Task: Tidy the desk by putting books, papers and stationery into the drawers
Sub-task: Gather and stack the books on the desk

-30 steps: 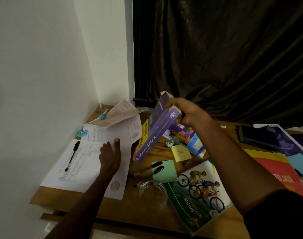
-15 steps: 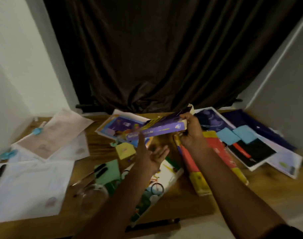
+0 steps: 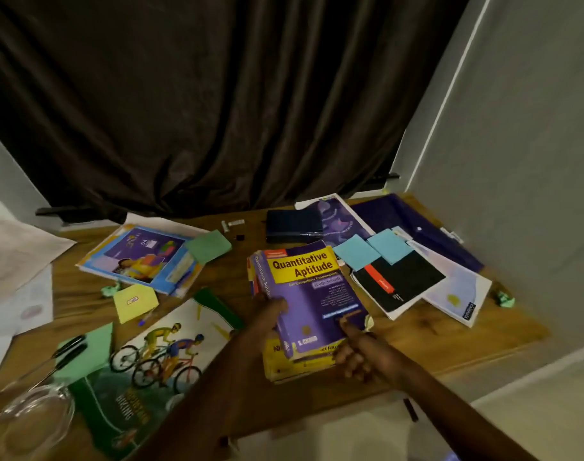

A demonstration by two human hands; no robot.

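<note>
Left hand [image 3: 267, 316] and right hand [image 3: 354, 356] grip the purple book [image 3: 314, 294] atop the yellow book [image 3: 297, 369]

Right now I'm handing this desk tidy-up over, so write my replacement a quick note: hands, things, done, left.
Left hand rests against the spine of the Quantitative Aptitude book; grip unclear.
Right hand grips its near right corner, thumb on the cover, fingers curled at the edge.
The book lies on a yellow book in the middle of the desk.
Loose around it: cycling magazine, purple workbook, black booklet, blue sticky notes, pens, papers.
Done: two books stacked. No drawer in view.
Left: move everything into the drawers.
</note>
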